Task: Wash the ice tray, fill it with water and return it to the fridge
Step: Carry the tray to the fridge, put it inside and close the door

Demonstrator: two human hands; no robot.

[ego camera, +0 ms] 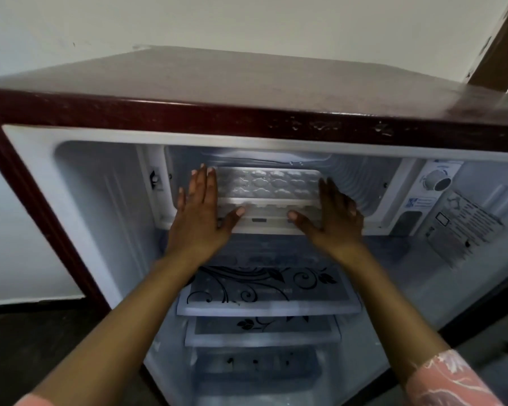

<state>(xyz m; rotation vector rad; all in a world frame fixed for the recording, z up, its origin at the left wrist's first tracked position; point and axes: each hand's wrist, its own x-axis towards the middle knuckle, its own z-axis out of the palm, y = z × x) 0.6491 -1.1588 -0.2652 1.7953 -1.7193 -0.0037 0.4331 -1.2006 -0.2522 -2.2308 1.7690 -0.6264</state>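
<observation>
Likely home kitchen, open maroon fridge (247, 92)

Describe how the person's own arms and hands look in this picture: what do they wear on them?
The left hand and the right hand are bare, with no gloves, and no ring, watch or bracelet shows. Both forearms are uncovered. The right sleeve is pink cloth with a white leaf-like print. Only a small pink strip of the left sleeve shows at the bottom edge, too little to tell its print.
</observation>
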